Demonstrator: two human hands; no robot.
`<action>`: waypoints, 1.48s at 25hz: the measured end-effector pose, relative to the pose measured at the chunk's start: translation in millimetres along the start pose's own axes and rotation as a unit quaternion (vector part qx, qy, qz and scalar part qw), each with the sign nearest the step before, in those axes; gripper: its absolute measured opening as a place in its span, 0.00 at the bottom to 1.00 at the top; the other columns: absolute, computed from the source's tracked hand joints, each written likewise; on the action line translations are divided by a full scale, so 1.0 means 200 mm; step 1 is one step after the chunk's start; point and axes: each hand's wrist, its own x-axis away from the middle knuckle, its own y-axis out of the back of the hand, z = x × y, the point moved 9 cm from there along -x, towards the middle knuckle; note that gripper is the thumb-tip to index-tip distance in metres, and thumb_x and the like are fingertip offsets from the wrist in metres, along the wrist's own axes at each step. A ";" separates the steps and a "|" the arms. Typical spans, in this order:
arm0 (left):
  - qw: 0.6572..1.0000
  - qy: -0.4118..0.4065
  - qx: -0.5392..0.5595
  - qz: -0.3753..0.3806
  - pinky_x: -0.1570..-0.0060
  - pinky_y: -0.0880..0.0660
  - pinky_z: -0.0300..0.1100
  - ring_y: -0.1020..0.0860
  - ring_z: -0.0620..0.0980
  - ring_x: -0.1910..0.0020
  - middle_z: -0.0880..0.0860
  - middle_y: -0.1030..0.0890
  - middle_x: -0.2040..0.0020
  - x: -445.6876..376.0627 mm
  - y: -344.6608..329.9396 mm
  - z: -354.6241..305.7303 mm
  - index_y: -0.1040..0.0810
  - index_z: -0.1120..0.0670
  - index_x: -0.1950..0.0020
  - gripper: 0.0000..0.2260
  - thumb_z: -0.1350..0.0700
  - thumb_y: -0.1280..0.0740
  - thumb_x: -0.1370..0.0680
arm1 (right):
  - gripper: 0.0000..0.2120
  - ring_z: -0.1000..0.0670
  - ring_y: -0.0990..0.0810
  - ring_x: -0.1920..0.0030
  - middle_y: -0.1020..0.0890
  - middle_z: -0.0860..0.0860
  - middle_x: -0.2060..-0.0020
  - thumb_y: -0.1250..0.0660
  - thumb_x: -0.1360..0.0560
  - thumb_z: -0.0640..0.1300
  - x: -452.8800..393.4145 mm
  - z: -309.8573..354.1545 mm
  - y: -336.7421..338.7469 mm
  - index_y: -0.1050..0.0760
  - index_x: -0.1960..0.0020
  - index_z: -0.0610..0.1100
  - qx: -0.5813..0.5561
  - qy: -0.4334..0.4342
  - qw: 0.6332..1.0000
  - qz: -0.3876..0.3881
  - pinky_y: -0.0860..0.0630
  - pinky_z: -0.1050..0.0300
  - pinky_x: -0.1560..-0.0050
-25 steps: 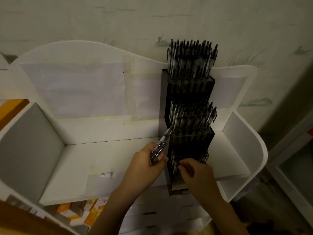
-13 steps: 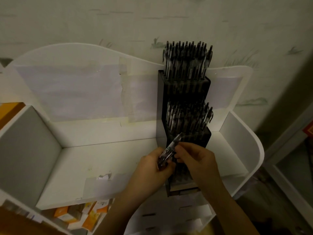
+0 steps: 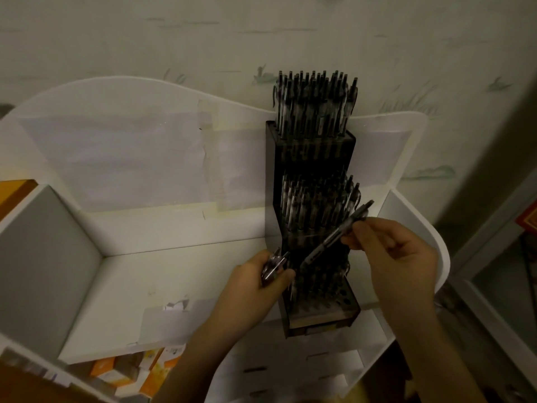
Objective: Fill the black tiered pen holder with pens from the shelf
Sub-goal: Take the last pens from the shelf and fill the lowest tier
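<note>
The black stepped plastic pen holder (image 3: 311,158) stands upright at the right end of the white open shelf (image 3: 180,274), its back against the shelf's rear panel. It rises in three tiers: the top tier and the middle tier are each packed with dark click pens standing clip-end up, while the lowest front tier holds some pens at its rear and shows a few round holes near its front right corner. The right hand (image 3: 398,257) pinches a single dark translucent click pen (image 3: 334,237) at its upper part, tilted with the tip aimed down at the lowest tier. The left hand (image 3: 255,286), just left of the holder, grips a small bundle of similar pens (image 3: 273,266).
</note>
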 end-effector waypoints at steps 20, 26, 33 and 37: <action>1.000 -0.012 -0.007 -0.012 0.70 0.33 0.27 0.27 0.35 0.69 0.45 0.27 0.69 0.00 0.04 -0.02 0.30 0.44 0.61 0.10 0.47 0.31 0.23 | 0.07 0.64 0.19 0.54 0.19 0.60 0.59 0.27 0.28 0.40 0.27 -0.48 -0.18 0.18 0.50 0.46 0.243 0.075 0.959 0.124 0.25 0.75 0.54; 1.000 -0.016 -0.003 -0.011 0.69 0.33 0.26 0.26 0.35 0.69 0.43 0.27 0.71 0.00 0.03 -0.04 0.30 0.43 0.62 0.10 0.47 0.32 0.23 | 0.06 0.68 0.21 0.57 0.22 0.67 0.61 0.27 0.27 0.40 0.25 -0.46 -0.18 0.19 0.51 0.48 0.256 0.084 0.953 0.141 0.27 0.78 0.58; 1.000 -0.015 0.000 -0.006 0.70 0.33 0.26 0.26 0.34 0.69 0.44 0.27 0.70 0.01 0.03 -0.05 0.30 0.43 0.61 0.10 0.47 0.32 0.23 | 0.07 0.68 0.21 0.58 0.23 0.68 0.63 0.26 0.28 0.40 0.28 -0.51 -0.17 0.20 0.54 0.50 0.270 0.057 0.949 0.152 0.27 0.78 0.60; 1.000 -0.014 -0.003 -0.003 0.70 0.32 0.27 0.26 0.35 0.69 0.44 0.26 0.69 0.01 0.01 -0.05 0.30 0.43 0.60 0.09 0.47 0.32 0.23 | 0.07 0.64 0.19 0.57 0.18 0.61 0.62 0.26 0.28 0.39 0.29 -0.53 -0.15 0.18 0.52 0.49 0.264 0.044 0.952 0.151 0.26 0.76 0.58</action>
